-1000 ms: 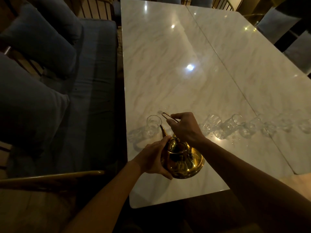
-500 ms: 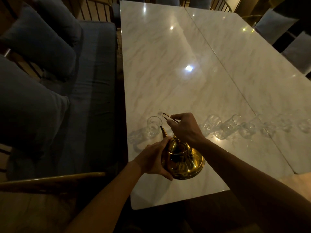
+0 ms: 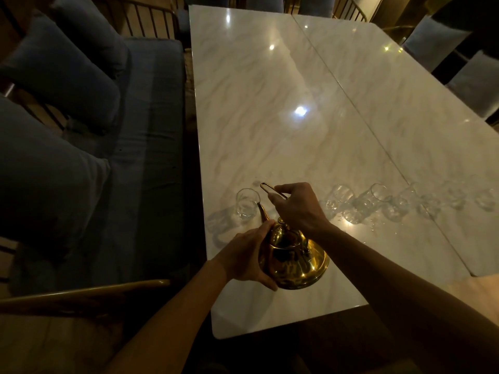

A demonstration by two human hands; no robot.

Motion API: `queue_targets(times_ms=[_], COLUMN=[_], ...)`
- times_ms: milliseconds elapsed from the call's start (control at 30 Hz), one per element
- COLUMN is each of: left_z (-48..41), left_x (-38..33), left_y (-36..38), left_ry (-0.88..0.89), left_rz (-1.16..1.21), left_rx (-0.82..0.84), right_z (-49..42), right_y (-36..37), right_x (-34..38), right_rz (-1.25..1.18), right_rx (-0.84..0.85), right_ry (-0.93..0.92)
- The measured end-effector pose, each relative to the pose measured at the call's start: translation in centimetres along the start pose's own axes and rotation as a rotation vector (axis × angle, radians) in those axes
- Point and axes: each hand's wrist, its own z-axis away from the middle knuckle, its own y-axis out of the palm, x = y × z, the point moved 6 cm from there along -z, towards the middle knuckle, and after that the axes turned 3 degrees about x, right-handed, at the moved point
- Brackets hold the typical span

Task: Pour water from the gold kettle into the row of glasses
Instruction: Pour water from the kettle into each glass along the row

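Observation:
The gold kettle (image 3: 295, 261) is tilted forward above the near part of the white marble table (image 3: 270, 130). My right hand (image 3: 298, 206) grips its thin wire handle. My left hand (image 3: 247, 256) presses against the kettle's left side. The spout tip sits at the rim of the leftmost glass (image 3: 247, 202), which holds a little water. Several more clear glasses (image 3: 361, 202) stand in a row running right; my right hand hides part of that row.
A dark blue cushioned bench (image 3: 140, 157) with pillows runs along the table's left edge. A curved wooden chair back (image 3: 81, 295) lies at the near left. Grey chairs (image 3: 475, 85) stand at the far right. A seam (image 3: 351, 101) splits the tabletop.
Both hands and the kettle have stayed nearly still, spout held at the leftmost glass. The view has shifted only slightly.

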Motion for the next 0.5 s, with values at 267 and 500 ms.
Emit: queue_targets(times_ms=[267, 500], left_z=[-0.2, -1.2], left_x=[-0.3, -0.4], left_y=[0.2, 1.0], left_ry=[0.016, 0.046], left_rz=[-0.105, -0.206], left_rx=[-0.030, -0.063], right_z=[1.1, 2.1], right_y=[-0.8, -2.6], right_x=[-1.1, -2.0], right_rz=[-0.074, -0.141], right_rx=[-0.071, -0.164], right_ry=[-0.043, -0.096])
